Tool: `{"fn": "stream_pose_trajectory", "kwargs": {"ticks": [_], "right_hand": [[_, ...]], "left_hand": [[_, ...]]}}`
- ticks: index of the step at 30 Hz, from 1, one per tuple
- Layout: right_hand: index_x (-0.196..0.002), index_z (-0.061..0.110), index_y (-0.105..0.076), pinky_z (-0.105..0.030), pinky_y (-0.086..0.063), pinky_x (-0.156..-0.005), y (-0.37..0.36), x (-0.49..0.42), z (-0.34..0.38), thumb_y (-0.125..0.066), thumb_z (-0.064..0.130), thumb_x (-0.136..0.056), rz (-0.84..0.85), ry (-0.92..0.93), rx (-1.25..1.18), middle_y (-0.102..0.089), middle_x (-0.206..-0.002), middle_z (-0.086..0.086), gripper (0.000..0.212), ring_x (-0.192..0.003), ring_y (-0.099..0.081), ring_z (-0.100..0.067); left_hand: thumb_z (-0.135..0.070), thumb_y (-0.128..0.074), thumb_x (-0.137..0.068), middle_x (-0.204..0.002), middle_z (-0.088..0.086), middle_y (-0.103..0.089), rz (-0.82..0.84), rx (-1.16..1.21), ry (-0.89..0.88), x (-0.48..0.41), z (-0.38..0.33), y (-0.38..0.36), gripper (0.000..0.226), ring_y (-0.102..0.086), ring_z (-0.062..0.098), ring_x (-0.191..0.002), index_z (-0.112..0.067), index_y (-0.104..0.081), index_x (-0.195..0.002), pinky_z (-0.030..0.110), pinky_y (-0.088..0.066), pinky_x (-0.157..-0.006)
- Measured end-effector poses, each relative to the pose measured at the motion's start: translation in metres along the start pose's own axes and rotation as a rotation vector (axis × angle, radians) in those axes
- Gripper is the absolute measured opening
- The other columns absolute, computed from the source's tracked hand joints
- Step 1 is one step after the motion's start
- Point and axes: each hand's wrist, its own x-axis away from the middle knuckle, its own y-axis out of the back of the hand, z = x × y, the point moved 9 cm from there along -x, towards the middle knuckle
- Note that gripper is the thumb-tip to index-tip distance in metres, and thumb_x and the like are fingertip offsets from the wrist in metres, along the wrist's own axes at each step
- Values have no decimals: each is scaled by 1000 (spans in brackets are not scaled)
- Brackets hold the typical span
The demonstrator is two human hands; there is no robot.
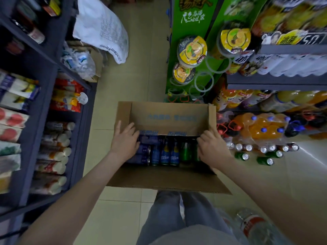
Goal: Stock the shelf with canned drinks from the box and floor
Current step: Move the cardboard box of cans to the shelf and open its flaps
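Head view: cans (164,153) lie in the open box (168,117); floor cans (245,156) sit to its right.
Left hand (123,141): fingers spread, resting on blue cans, grasping nothing.
Right hand (213,149): curled at the box's right wall; grasp unclear.
Risk: nudging the box could topple the floor cans.

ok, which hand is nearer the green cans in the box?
Right. Right hand is beside the green cans; left hand is over the purple cans at the opposite end of the box.
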Motion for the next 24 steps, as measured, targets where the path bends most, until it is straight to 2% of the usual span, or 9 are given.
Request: {"fn": "stream_pose_trajectory", "kwargs": {"ticks": [3, 5, 7, 8, 11, 15, 20, 22, 24], "right_hand": [[-112, 8, -64, -54, -18, -112, 9, 28, -46, -59, 27, -82, 26, -268, 30, -68, -95, -10, 37, -99, -60, -30], [-128, 7, -54, -57, -6, -112, 3, 48, -69, -62, 27, -81, 77, -401, 48, -66, -105, -10, 53, -108, -57, -31], [-133, 5, -49, -59, 7, -111, -9, 61, -80, -68, 24, -75, 129, -472, 60, -64, -108, -14, 64, -110, -55, -33], [-135, 5, -48, -58, 11, -111, -16, 66, -84, -71, 24, -72, 164, -497, 59, -62, -111, -15, 70, -112, -54, -34], [-149, 15, -24, -59, 9, -110, -39, 75, -89, -60, 38, -84, 337, -566, 105, -47, -136, -13, 77, -133, -36, -32], [-151, 21, -2, -57, 1, -113, -62, 74, -96, -43, 49, -91, 422, -646, 52, -26, -149, -19, 78, -140, -18, -36], [-151, 24, 8, -56, -2, -115, -87, 66, -99, -36, 55, -92, 569, -724, -17, -12, -152, -26, 80, -142, -10, -42], [-151, 21, 9, -59, 1, -113, -81, 51, -90, -39, 52, -92, 535, -729, 45, -8, -152, -29, 81, -142, -6, -44], [-150, 18, 9, -58, 5, -112, -71, 22, -67, -45, 50, -91, 491, -621, 102, -5, -155, -25, 86, -144, 0, -41]], "left_hand": [[-40, -39, -95, -152, 8, -33, -52, 26, 140, 14, 31, 7, 50, -13, 20, -145, -18, -41, -141, 52, 10, -112], [-39, -44, -93, -152, 13, -31, -73, 61, 238, 22, 53, 4, 53, -12, 25, -145, -16, -41, -141, 50, 21, -109], [-38, -47, -92, -154, 15, -26, -50, 108, 329, 27, 73, -6, 57, -8, 27, -146, -15, -37, -144, 46, 30, -102], [-39, -46, -93, -155, 15, -21, -23, 115, 371, 29, 81, -12, 60, -3, 27, -146, -16, -32, -146, 48, 28, -102], [-47, -41, -94, -159, 13, -2, 79, 126, 466, 28, 101, -35, 67, 13, 27, -145, -19, -18, -150, 51, 23, -103], [-62, -32, -91, -156, 14, 19, 199, 159, 494, 25, 115, -64, 80, 25, 29, -141, -21, -1, -152, 53, 31, -97], [-76, -29, -83, -151, 14, 33, 367, 249, 541, 19, 135, -98, 96, 30, 32, -139, -23, 16, -149, 59, 13, -109], [-77, -31, -81, -149, 14, 36, 405, 293, 555, 14, 139, -103, 98, 30, 34, -139, -24, 17, -148, 61, 9, -111], [-75, -34, -82, -150, 12, 36, 363, 334, 557, 8, 137, -102, 98, 30, 36, -138, -24, 18, -148, 63, 8, -110]]}}
